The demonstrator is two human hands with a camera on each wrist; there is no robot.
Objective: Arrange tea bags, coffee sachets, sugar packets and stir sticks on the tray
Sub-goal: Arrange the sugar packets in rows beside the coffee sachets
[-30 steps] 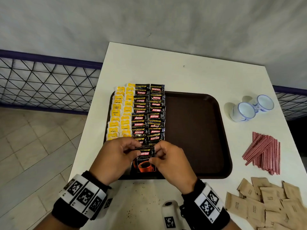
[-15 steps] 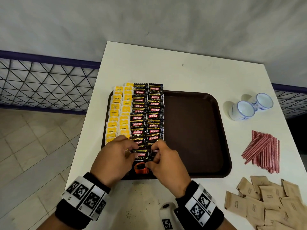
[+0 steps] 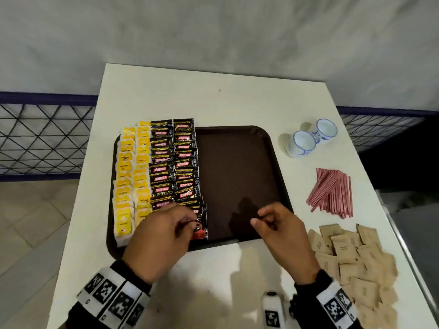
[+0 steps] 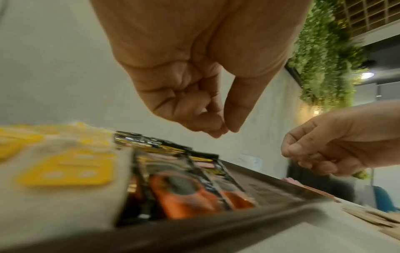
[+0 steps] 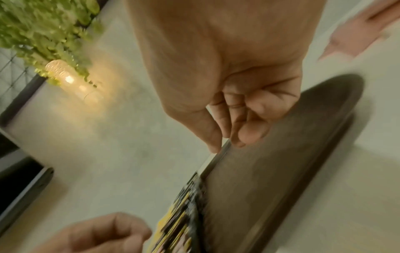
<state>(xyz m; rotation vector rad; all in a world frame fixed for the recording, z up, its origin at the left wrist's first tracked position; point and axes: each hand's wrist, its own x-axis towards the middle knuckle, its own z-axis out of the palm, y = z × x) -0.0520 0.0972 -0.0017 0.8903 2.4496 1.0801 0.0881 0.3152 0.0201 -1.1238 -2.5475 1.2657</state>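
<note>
The bench (image 3: 166, 100) is a white rectangular surface with faint dark specks near its near edge. Behind it stands a pale grey wall (image 3: 213, 32) with a mottled finish. A dark blue railing (image 3: 47, 97) with black diamond-pattern mesh (image 3: 42, 138) runs along the left side and continues at the right (image 3: 380, 129). The floor (image 3: 35, 222) at left is laid with light beige tiles. In the wrist views, green foliage (image 4: 329, 59) covers a wall, with a warm lamp (image 5: 62, 71) glowing among the leaves and a round ceiling light (image 4: 367, 74) beyond.
</note>
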